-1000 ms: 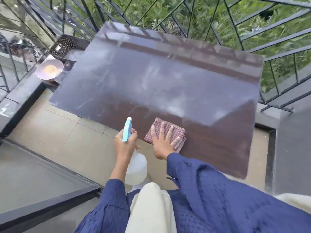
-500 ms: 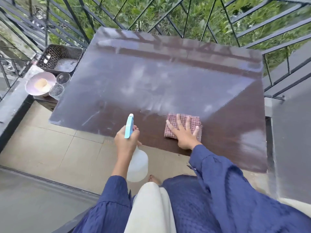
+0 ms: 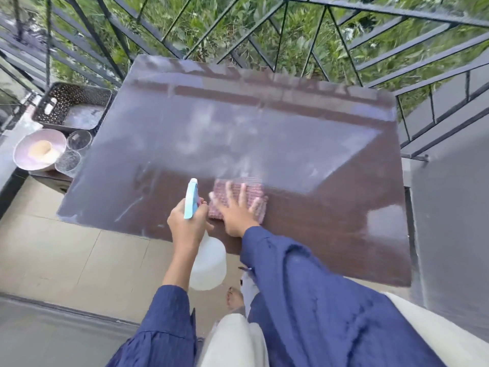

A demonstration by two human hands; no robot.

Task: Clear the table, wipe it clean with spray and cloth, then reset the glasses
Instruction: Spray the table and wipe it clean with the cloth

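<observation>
A dark brown table (image 3: 264,133) fills the middle, its surface streaked with wet film. My right hand (image 3: 235,210) lies flat with spread fingers on a pink checked cloth (image 3: 254,189) near the table's front edge; the cloth is blurred by motion. My left hand (image 3: 188,223) grips a spray bottle (image 3: 209,263) with a pale blue head and a white body, held just off the front edge beside the cloth. Two clear glasses (image 3: 78,140) (image 3: 67,161) stand on a low ledge left of the table.
A pink bowl (image 3: 26,160) with something tan inside sits by the glasses. A dark perforated basket (image 3: 71,96) stands behind them. Black metal railing (image 3: 264,35) borders the far side, with greenery beyond. A grey wall (image 3: 449,221) is on the right. Tiled floor (image 3: 79,255) lies below.
My right hand has slid the cloth leftward along the front of the table, back toward the bottle. The left hand still holds the bottle in about the same place.
</observation>
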